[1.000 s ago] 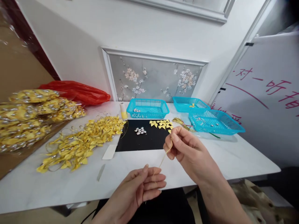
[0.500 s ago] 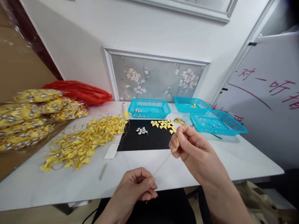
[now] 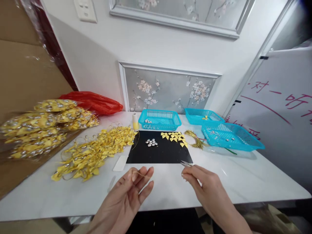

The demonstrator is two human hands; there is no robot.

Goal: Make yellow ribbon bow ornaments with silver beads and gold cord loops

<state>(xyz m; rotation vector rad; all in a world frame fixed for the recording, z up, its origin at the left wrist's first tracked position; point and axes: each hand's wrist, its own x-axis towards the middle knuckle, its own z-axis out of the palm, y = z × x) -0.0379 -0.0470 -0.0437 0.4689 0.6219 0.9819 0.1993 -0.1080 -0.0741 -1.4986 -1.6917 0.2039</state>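
My left hand [image 3: 129, 191] pinches a thin yellowish cord [image 3: 141, 174] between thumb and forefinger, its other fingers spread. The cord runs across the fingers toward their tips. In my right hand [image 3: 207, 185] is a small silver tool with two pointed tips [image 3: 186, 163], which reach over the front right corner of a black mat [image 3: 156, 157]. Whether it is scissors or tweezers I cannot tell, as the fingers hide its rear. Silver beads [image 3: 151, 142] lie on the mat in a cluster, with several yellow petal pieces [image 3: 174, 137] to their right.
A heap of yellow petal-and-bead strands [image 3: 97, 151] lies left of the mat, bagged bundles [image 3: 46, 126] beyond. Blue baskets [image 3: 159, 119] [image 3: 234, 136] [image 3: 204, 116] line the back. A cord bundle [image 3: 195, 138], a spool [image 3: 135, 122] and a white card [image 3: 120, 163] surround the mat.
My right hand has let go of the cord and now holds the pointed silver tool, lower down. My left hand has risen slightly with the cord. The view has tilted upward.
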